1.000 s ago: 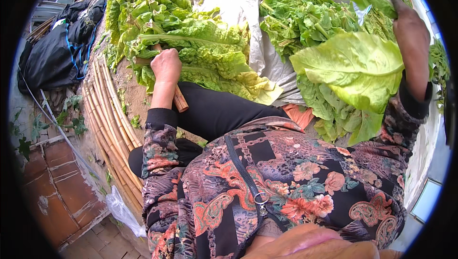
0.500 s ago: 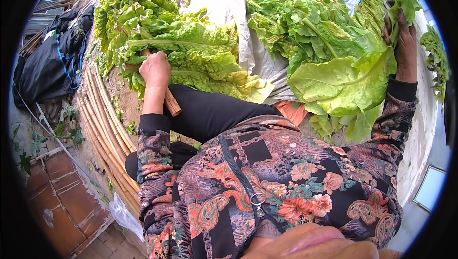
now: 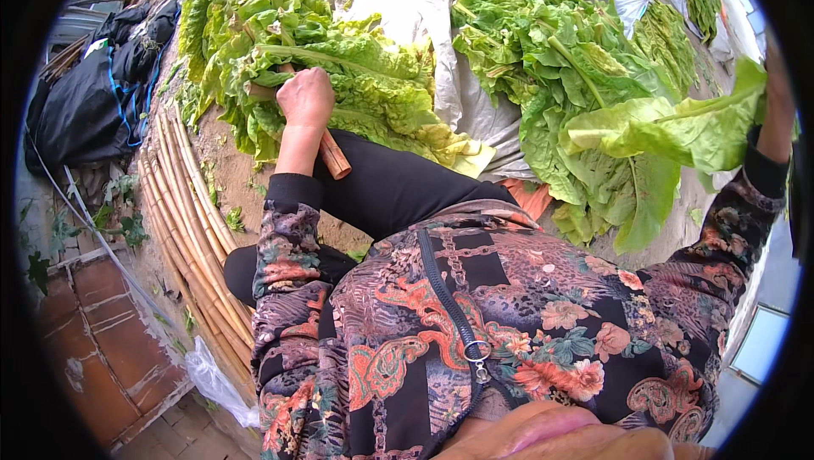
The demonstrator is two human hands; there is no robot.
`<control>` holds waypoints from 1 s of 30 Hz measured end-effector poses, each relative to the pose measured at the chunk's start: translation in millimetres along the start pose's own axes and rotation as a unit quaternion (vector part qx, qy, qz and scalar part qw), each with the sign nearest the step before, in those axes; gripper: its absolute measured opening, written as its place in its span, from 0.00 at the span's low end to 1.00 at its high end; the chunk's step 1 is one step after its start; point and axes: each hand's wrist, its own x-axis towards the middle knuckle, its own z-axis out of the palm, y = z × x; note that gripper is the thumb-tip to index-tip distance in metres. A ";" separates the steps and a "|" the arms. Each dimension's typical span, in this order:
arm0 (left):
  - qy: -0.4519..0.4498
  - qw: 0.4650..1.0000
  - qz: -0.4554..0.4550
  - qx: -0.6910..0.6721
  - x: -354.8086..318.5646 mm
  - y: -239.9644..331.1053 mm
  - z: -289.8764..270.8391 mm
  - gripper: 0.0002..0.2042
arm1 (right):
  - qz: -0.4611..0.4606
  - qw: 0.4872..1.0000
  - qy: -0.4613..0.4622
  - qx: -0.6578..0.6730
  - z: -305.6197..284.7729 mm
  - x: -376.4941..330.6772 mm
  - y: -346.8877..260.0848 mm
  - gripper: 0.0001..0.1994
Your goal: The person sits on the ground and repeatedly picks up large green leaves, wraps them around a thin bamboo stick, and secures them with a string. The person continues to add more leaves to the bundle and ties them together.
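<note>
My left hand [image 3: 305, 97] is closed around a brown wooden stick [image 3: 331, 155] that runs under a heap of large green leaves [image 3: 322, 61] in front of my knee. My right hand [image 3: 776, 95] is raised at the far right edge, gripping the stem of a big green leaf [image 3: 670, 133] that hangs out to the left of it over a second pile of leaves [image 3: 551, 53]. My patterned sleeves and black trousers fill the lower middle.
A grey plastic sheet [image 3: 462, 95] lies between the two leaf piles. A bundle of bamboo poles [image 3: 182, 206] lies on the dirt at my left, with black bags [image 3: 85, 95] beyond and red tiles [image 3: 93, 350] at lower left.
My right hand has lifted and swung out to the right, carrying the big leaf off the pile. My left hand has stayed on the stick.
</note>
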 end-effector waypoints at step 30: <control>0.013 0.859 -0.030 -0.511 0.0 -4.8 55.5 0.11 | -0.399 0.602 -0.651 0.234 277.5 -277.8 -150.7 0.11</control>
